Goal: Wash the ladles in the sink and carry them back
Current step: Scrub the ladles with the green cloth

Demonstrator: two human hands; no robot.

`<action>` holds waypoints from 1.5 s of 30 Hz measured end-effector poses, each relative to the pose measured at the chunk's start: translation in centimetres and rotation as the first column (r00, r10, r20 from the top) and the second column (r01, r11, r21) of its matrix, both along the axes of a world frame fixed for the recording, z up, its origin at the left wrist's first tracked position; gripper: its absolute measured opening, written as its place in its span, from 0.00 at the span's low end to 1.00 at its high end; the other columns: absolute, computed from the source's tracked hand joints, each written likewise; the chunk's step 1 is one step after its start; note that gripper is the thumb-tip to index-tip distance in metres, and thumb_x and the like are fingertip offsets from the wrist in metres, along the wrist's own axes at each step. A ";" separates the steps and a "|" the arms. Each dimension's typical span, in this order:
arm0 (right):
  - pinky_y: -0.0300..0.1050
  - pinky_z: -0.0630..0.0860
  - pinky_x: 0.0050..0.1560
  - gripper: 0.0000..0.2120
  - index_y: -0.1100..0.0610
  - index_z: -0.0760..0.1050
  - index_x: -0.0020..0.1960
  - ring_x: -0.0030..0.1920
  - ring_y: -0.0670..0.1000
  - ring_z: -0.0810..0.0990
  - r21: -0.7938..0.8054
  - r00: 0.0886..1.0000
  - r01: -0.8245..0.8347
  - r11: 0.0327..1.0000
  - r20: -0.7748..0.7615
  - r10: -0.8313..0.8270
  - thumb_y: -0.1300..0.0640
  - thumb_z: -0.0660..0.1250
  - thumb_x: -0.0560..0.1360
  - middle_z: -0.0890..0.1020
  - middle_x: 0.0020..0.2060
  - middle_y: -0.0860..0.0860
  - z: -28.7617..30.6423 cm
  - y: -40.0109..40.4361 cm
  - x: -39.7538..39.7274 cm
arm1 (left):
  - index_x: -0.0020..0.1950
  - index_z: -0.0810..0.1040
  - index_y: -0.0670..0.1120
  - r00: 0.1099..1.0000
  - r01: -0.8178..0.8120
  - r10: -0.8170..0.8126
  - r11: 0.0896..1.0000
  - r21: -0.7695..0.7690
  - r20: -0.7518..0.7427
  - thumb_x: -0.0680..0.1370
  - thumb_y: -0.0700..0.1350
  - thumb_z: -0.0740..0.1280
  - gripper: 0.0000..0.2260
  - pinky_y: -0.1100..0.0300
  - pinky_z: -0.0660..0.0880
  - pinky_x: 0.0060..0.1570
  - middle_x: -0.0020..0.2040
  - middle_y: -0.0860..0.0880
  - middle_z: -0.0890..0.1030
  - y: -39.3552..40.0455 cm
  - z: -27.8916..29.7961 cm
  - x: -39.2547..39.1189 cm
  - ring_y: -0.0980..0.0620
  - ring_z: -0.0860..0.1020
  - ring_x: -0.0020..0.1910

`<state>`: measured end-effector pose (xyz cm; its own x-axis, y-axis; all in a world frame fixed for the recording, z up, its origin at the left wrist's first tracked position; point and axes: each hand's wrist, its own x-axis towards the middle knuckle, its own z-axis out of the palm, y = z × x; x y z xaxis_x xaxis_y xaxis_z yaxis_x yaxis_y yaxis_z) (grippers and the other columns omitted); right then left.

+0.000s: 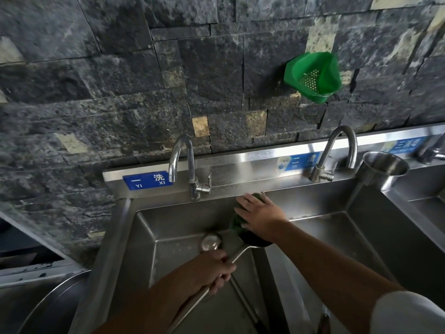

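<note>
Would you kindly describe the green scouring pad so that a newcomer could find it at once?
Start at the steel sink with the blue label, and follow its back rim rightwards past the tap. The green scouring pad lies there under the right hand, just above the bowl of the larger ladle. It is the only green, fibrous thing at the sink; the green basket hangs up on the wall.

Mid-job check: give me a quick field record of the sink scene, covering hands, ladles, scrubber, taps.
left hand: grips ladle handles over the left basin
right hand: fingers spread, pressing on the green scrubber
small ladle: bowl in the left basin
large ladle: bowl under the scrubber
left tap: no water visible
right tap: no water visible
green strainer: on the wall
steel cup: beside the right tap
</note>
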<state>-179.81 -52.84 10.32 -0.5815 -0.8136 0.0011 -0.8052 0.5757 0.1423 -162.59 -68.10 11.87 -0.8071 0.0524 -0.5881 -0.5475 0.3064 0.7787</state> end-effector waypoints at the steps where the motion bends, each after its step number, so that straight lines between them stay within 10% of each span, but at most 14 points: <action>1: 0.57 0.49 0.75 0.27 0.48 0.56 0.78 0.79 0.53 0.49 0.066 1.000 0.014 0.998 0.012 -0.014 0.43 0.55 0.81 0.53 0.79 0.49 -1.1 0.5 0.1 | 0.47 0.72 0.40 1.000 -0.007 0.006 0.999 -0.031 -0.024 0.78 0.41 0.66 0.05 0.64 0.65 0.21 0.32 0.46 0.74 0.3 0.0 0.0 0.56 0.69 0.20; 5: 0.54 0.48 0.76 0.28 0.48 0.50 0.79 0.79 0.51 0.47 0.131 0.991 0.074 0.989 0.106 -0.088 0.46 0.54 0.82 0.50 0.79 0.47 -2.2 0.9 0.7 | 0.46 0.71 0.41 0.999 -0.038 0.036 0.996 -0.081 -0.037 0.79 0.40 0.64 0.04 0.66 0.62 0.20 0.31 0.47 0.73 1.2 -0.7 -0.3 0.57 0.66 0.18; 16: 0.50 0.78 0.48 0.14 0.46 0.72 0.59 0.52 0.55 0.81 0.097 0.895 0.250 0.963 0.356 -0.269 0.42 0.57 0.77 0.81 0.51 0.51 -2.5 2.4 2.5 | 0.43 0.69 0.45 0.994 -0.106 0.101 0.978 -0.178 -0.038 0.77 0.41 0.63 0.04 0.67 0.60 0.22 0.29 0.46 0.71 2.5 -2.6 -1.5 0.55 0.63 0.17; 26: 0.38 0.70 0.35 0.10 0.49 0.77 0.50 0.42 0.50 0.77 0.136 0.694 0.302 0.943 0.647 -0.316 0.48 0.63 0.71 0.81 0.45 0.51 -2.2 6.3 2.9 | 0.46 0.73 0.44 0.985 -0.117 0.054 0.908 -0.403 -0.165 0.75 0.42 0.66 0.03 0.64 0.64 0.23 0.35 0.46 0.76 2.3 -4.0 -3.3 0.54 0.71 0.27; 35: 0.45 0.72 0.41 0.15 0.48 0.71 0.59 0.46 0.58 0.79 -0.158 0.749 0.607 0.779 0.442 -0.494 0.42 0.59 0.77 0.82 0.48 0.53 -6.9 7.6 2.2 | 0.50 0.76 0.41 0.874 -0.461 0.369 0.837 -0.295 -0.317 0.80 0.46 0.65 0.08 0.61 0.66 0.27 0.34 0.46 0.77 -0.8 -3.7 -3.7 0.53 0.71 0.27; 40: 0.64 0.65 0.68 0.28 0.39 0.56 0.75 0.77 0.58 0.49 0.040 0.768 0.484 0.874 0.459 -0.447 0.37 0.59 0.76 0.54 0.77 0.51 -13.2 5.5 1.2 | 0.32 0.74 0.45 0.864 -0.494 0.393 0.785 -0.374 -0.315 0.81 0.46 0.59 0.17 0.63 0.64 0.23 0.27 0.48 0.76 -0.8 -4.3 -3.2 0.53 0.70 0.21; 45: 0.69 0.67 0.66 0.34 0.33 0.50 0.74 0.76 0.65 0.33 0.141 0.760 0.464 0.875 0.445 -0.474 0.29 0.58 0.72 0.34 0.77 0.49 -15.5 4.8 0.8 | 0.43 0.79 0.44 0.840 -0.535 0.474 0.805 -0.256 -0.263 0.80 0.40 0.60 0.10 0.65 0.63 0.19 0.30 0.47 0.76 -0.3 -5.0 -3.0 0.57 0.69 0.21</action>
